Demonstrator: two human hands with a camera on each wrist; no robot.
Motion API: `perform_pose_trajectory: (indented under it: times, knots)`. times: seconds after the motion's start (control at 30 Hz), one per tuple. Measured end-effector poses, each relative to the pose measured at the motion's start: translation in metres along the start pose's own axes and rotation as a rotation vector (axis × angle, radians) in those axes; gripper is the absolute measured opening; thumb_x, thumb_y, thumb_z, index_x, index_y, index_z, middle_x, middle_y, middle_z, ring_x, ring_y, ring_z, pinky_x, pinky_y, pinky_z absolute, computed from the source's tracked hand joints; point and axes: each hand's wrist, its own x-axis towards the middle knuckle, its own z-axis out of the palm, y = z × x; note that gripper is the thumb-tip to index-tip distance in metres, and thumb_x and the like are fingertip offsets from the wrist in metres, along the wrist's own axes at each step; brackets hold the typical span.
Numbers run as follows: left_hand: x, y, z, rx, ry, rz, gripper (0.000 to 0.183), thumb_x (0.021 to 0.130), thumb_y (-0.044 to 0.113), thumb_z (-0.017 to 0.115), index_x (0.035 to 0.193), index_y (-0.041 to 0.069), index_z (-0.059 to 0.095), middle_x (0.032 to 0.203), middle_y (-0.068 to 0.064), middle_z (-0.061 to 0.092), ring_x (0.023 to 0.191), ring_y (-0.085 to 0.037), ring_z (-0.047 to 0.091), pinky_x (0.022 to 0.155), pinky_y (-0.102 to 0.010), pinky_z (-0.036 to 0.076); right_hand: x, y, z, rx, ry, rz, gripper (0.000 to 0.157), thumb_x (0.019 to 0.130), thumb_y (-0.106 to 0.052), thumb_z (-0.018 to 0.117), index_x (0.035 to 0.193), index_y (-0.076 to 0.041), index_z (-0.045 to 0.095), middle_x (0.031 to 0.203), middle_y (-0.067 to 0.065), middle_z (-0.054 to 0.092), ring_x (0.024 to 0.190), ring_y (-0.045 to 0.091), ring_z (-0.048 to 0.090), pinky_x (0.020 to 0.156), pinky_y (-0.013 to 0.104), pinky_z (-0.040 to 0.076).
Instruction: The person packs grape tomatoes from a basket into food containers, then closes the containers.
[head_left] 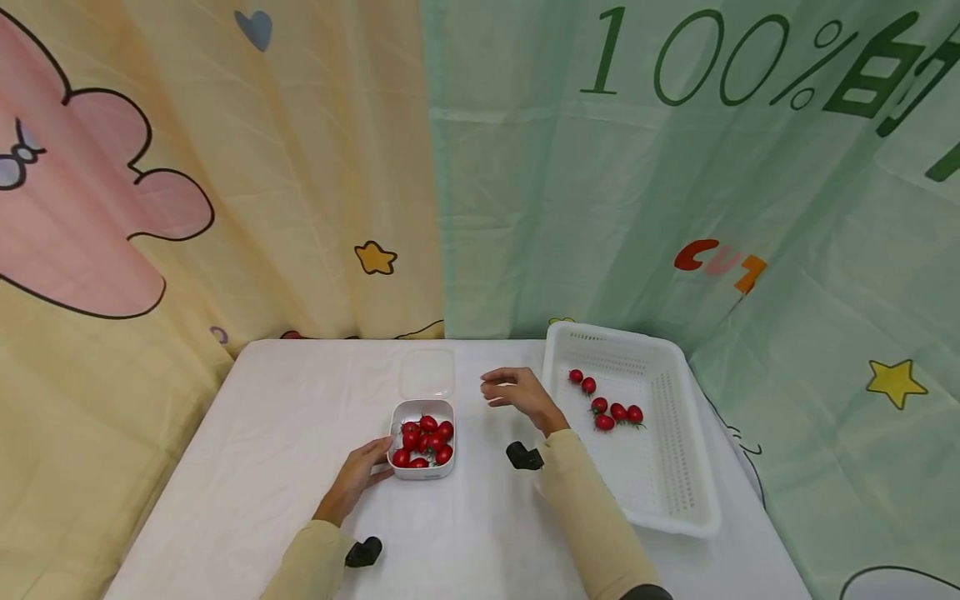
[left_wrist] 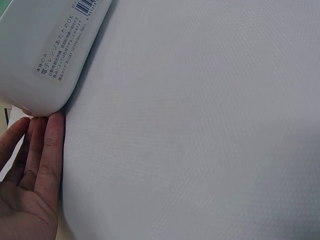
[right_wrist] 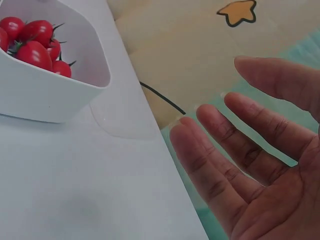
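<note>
A small white container (head_left: 422,474) filled with several cherry tomatoes (head_left: 435,442) stands on the table. Against its left side rests my left hand (head_left: 356,479), fingers extended; in the left wrist view the fingertips (left_wrist: 54,122) meet the container's lower corner below a printed label. My right hand (head_left: 522,395) hovers between the container and a white basket (head_left: 637,492), its fingers spread and holding nothing. The right wrist view shows its bare palm (right_wrist: 280,205) and part of the container with red tomatoes (right_wrist: 35,55).
A clear lid (head_left: 427,374) lies flat just behind the container. Inside the basket on the right, several more cherry tomatoes (head_left: 604,422) are scattered toward the back and left. Printed curtains (head_left: 510,208) hang behind the white table (head_left: 225,467).
</note>
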Motion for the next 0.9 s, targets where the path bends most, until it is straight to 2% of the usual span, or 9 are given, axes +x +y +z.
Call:
perform_pose_trajectory:
  times: [0.13,0.27,0.37,0.57,0.7,0.9]
  knots:
    - [0.0,0.001,0.001,-0.004,0.004,-0.002,0.066,0.098,0.044,0.051,0.14,-0.006,0.043,0.137,-0.026,0.046,0.121,-0.038,0.048,0.096,-0.042,0.05,-0.002,0.002,-0.012,0.04,0.002,-0.011,0.03,0.091,-0.011,0.066,0.116,0.004,0.063,0.112,0.018,0.064,0.093,0.025,0.067,0.086,0.041,0.056]
    - [0.0,0.002,0.002,-0.01,0.002,-0.001,0.069,0.097,0.047,0.052,0.14,-0.005,0.043,0.138,-0.027,0.045,0.122,-0.038,0.047,0.097,-0.042,0.05,-0.004,0.006,-0.026,0.085,0.017,-0.02,0.03,0.092,-0.009,0.064,0.118,0.006,0.061,0.118,0.024,0.061,0.1,0.037,0.064,0.085,0.04,0.057]
    - [0.0,0.002,0.002,-0.009,-0.001,0.001,0.07,0.096,0.048,0.053,0.14,-0.004,0.043,0.138,-0.027,0.045,0.122,-0.038,0.047,0.097,-0.041,0.05,-0.005,0.009,-0.035,0.109,0.043,-0.019,0.032,0.093,-0.009,0.063,0.12,0.007,0.059,0.121,0.027,0.059,0.103,0.04,0.062,0.085,0.04,0.057]
    - [0.0,0.001,0.001,-0.004,-0.005,0.01,0.069,0.096,0.048,0.052,0.139,-0.005,0.043,0.137,-0.027,0.047,0.12,-0.036,0.048,0.096,-0.041,0.05,-0.009,0.014,-0.051,0.139,0.087,-0.014,0.039,0.095,-0.012,0.061,0.126,0.01,0.054,0.124,0.025,0.059,0.099,0.029,0.066,0.088,0.04,0.056]
    - [0.001,0.001,0.001,-0.005,0.002,0.013,0.066,0.097,0.045,0.052,0.138,-0.006,0.044,0.135,-0.027,0.047,0.119,-0.036,0.049,0.095,-0.042,0.051,-0.013,0.017,-0.06,0.172,0.136,-0.007,0.036,0.094,-0.012,0.063,0.124,0.008,0.057,0.116,0.019,0.063,0.094,0.024,0.067,0.085,0.036,0.057]
    - [0.0,0.001,0.001,0.0,0.01,0.022,0.062,0.098,0.04,0.051,0.137,-0.008,0.045,0.133,-0.027,0.047,0.118,-0.036,0.049,0.095,-0.042,0.051,-0.022,0.026,-0.077,0.18,0.215,-0.006,0.036,0.095,-0.014,0.062,0.124,0.007,0.057,0.115,0.022,0.063,0.089,0.02,0.068,0.082,0.034,0.058]
